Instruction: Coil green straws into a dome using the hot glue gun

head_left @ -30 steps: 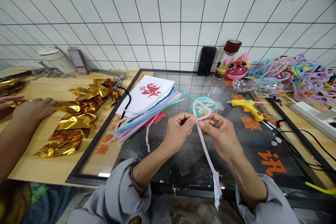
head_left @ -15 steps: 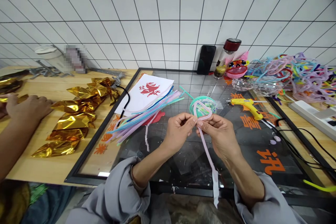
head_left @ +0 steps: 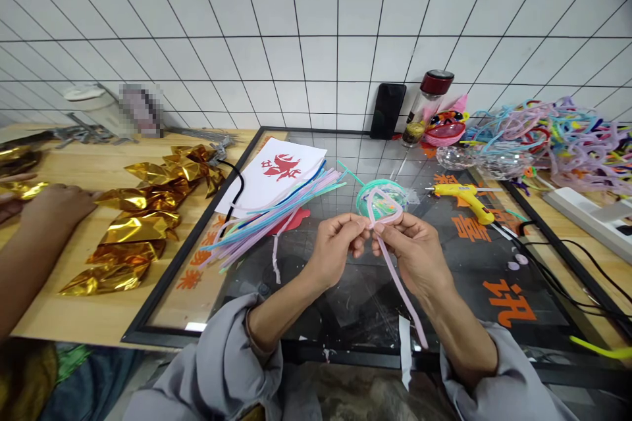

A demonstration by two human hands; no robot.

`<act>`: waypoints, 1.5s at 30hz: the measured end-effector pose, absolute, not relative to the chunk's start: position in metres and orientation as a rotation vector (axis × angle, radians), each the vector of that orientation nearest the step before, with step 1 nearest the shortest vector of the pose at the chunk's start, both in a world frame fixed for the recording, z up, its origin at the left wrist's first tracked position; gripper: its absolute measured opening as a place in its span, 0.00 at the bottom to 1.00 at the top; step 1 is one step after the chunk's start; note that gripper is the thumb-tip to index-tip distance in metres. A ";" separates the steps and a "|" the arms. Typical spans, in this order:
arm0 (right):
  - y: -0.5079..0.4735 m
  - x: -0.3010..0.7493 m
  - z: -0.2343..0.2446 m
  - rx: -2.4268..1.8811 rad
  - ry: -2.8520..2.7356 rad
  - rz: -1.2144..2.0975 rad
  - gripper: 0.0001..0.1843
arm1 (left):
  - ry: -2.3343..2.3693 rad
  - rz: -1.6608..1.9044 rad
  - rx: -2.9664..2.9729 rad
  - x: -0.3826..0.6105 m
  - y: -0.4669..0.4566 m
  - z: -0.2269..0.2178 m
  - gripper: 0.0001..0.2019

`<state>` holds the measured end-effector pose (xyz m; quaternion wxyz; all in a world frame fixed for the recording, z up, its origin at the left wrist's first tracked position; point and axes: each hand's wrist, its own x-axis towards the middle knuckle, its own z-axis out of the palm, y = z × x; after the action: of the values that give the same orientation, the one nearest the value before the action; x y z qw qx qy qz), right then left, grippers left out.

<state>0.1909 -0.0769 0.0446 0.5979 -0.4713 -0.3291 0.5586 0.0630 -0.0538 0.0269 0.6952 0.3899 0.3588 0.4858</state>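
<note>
My left hand [head_left: 340,243] pinches a pale pink pipe cleaner [head_left: 401,286] where it crosses itself below a bent loop. Close beside it, my right hand [head_left: 409,243] is closed on the same crossing, thumb on top. The loop stands above my fingertips, and the long free tail slants down toward the table's front edge. Behind the loop lies a round green coiled piece [head_left: 365,194], partly covered by it. A bundle of pastel pipe cleaners [head_left: 276,214] rests to the left of my hands, over a red piece [head_left: 299,218].
A yellow glue gun [head_left: 469,200] lies at right. A phone [head_left: 388,110] and a bottle [head_left: 424,108] stand by the wall. Tangled pipe cleaners [head_left: 577,138] fill the back right. White tape [head_left: 405,348] hangs off the front edge. At left, another person's hand [head_left: 59,210] is near gold foil [head_left: 143,227].
The pipe cleaner's lower tail has swung to the right, away from the white tape, and its loop has shifted slightly right. My left fingertips have drawn back a little from the crossing.
</note>
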 end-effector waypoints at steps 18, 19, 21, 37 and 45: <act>-0.077 0.194 0.054 -0.993 -0.644 1.526 0.15 | 0.505 0.821 0.718 0.053 -0.041 0.020 0.21; -0.077 0.194 0.054 -0.989 -0.648 1.536 0.15 | 0.496 0.817 0.723 0.053 -0.040 0.019 0.21; -0.077 0.195 0.053 -0.978 -0.667 1.556 0.14 | 0.488 0.808 0.732 0.052 -0.040 0.017 0.22; -0.078 0.189 0.053 -0.991 -0.695 1.527 0.16 | 0.459 0.796 0.814 0.054 -0.038 0.013 0.25; -0.078 0.184 0.048 -1.038 -0.733 1.281 0.16 | 0.587 0.897 0.831 0.058 -0.043 0.021 0.24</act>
<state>0.1836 -0.0777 0.0481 0.6201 -0.4513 -0.3188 0.5569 0.0580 -0.0428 0.0206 0.7786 0.3845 0.2716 0.4148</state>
